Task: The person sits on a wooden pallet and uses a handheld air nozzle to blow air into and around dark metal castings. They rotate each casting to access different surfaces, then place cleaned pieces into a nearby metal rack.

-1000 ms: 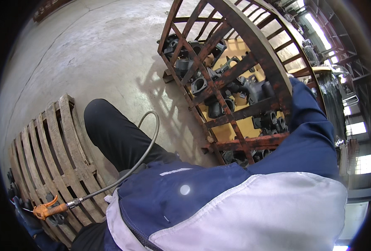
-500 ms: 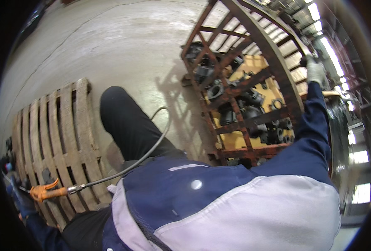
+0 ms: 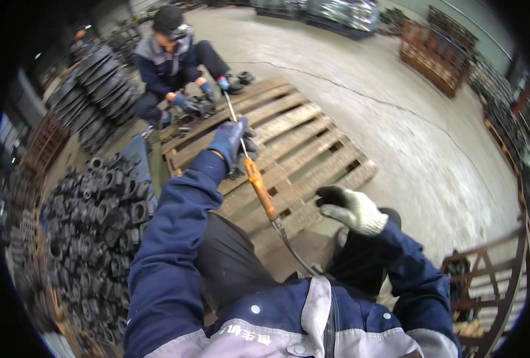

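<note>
My left hand [image 3: 229, 141], in a blue glove, is closed around the thin metal tube of an air blow gun [image 3: 260, 188]. The gun's orange body points back toward me, and a grey hose [image 3: 295, 253] runs from it to my lap. Dark shapes beside the left fingers are hard to separate from the glove. My right hand [image 3: 355, 210], in a white knit glove with dark fingertips, hovers above my right knee. Its thumb and fingers are apart, holding nothing. Below the hands lies a wooden slatted pallet [image 3: 312, 146].
Across the pallet a co-worker [image 3: 166, 62] crouches, gloved hands on black metal fittings [image 3: 200, 107]. A large heap of black fittings [image 3: 97, 221] stands at my left. A rusty metal cage [image 3: 498, 280] stands close at right, another rusty crate [image 3: 435, 56] farther back.
My view has swung left, from the cage to the pallet and co-worker. My right hand has left the cage's far side and come over my knee. The blow gun stays with my left hand.
</note>
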